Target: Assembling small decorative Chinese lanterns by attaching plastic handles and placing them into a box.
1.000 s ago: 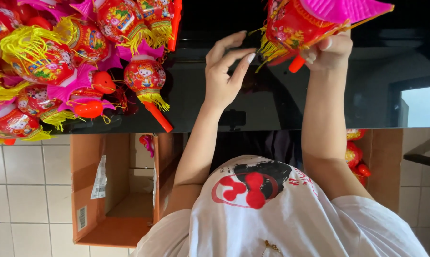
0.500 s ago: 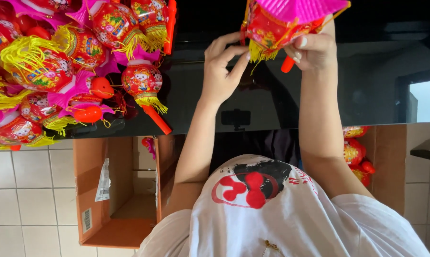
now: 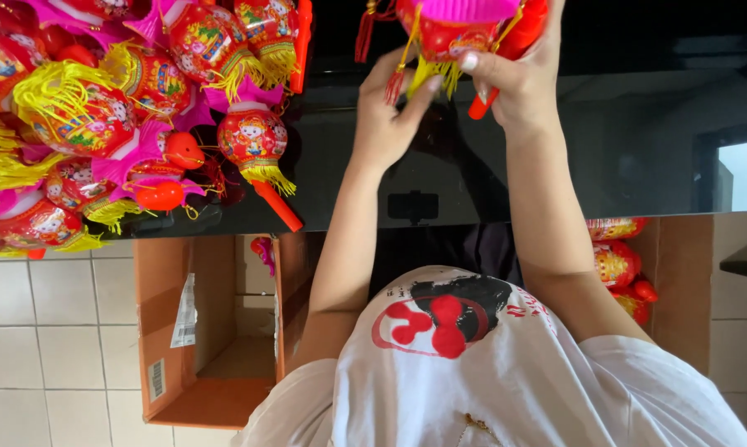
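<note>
Overhead, the right hand [image 3: 518, 79] was clamped around a red paper lantern [image 3: 448, 33] with a pink top and yellow fringe, gripping it together with its red plastic handle [image 3: 482, 103], which poked out below the fingers. Just beside it, the left hand [image 3: 390, 112] had its fingers pinched together on the lantern's red tassel [image 3: 394, 83] and fringe, thumb and forefinger touching the hanging strands. Both hands met over a glossy black counter [image 3: 555, 165], whose polished top mirrored a pale window patch well off to the side of the right hand.

Away from the left hand, on the far side from the right, a heap of finished lanterns [image 3: 100, 108] lay on the same counter, red bodies, pink petals and yellow fringes tangled together; one lantern [image 3: 253, 141] lay nearest, its red stick pointing toward the counter's edge.

Beyond that edge, an open cardboard box [image 3: 208, 331] stood on a pale tiled floor [image 3: 50, 331], mostly bare inside. Past the right forearm, more lanterns [image 3: 617, 265] sat in a second brown box [image 3: 679, 281]. The person's white printed shirt [image 3: 473, 372] filled the lower view.
</note>
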